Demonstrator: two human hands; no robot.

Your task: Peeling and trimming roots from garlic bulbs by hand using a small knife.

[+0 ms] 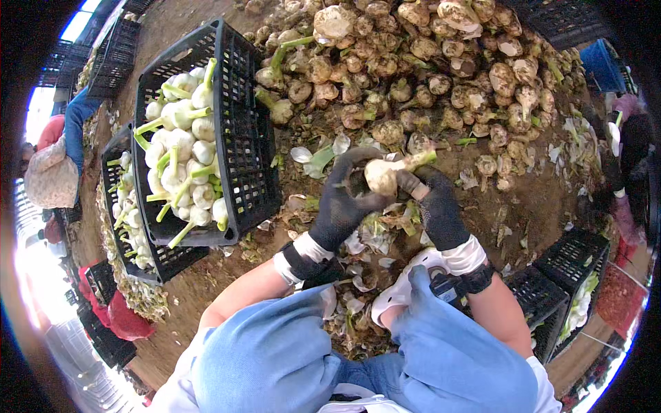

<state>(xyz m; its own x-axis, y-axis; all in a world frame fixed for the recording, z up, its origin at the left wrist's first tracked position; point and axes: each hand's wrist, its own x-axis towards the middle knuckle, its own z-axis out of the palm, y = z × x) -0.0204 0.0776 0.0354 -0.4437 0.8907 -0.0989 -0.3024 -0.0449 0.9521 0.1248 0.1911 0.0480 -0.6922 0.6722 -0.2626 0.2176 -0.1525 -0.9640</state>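
Note:
Between my two gloved hands is a garlic bulb [381,177], pale and partly brown, with its short green-tipped stem pointing right. My left hand [342,205], in a dark glove, curls its fingers and thumb round the bulb. The thumb of my right hand [441,206], wrapped in a tan band, presses on the bulb's side below the stem. The other right fingers are bent behind the stem, partly hidden. Loose peeled skins [375,234] lie on the ground beneath my hands. Just beyond is a large heap of soil-covered garlic bulbs [413,89].
To my left stands a black crate [244,138] of cleaned white garlic [180,148], with another filled crate [169,265] beside it. More black crates [530,296] are at the right. Other people work at both sides, one near a blue container [600,65].

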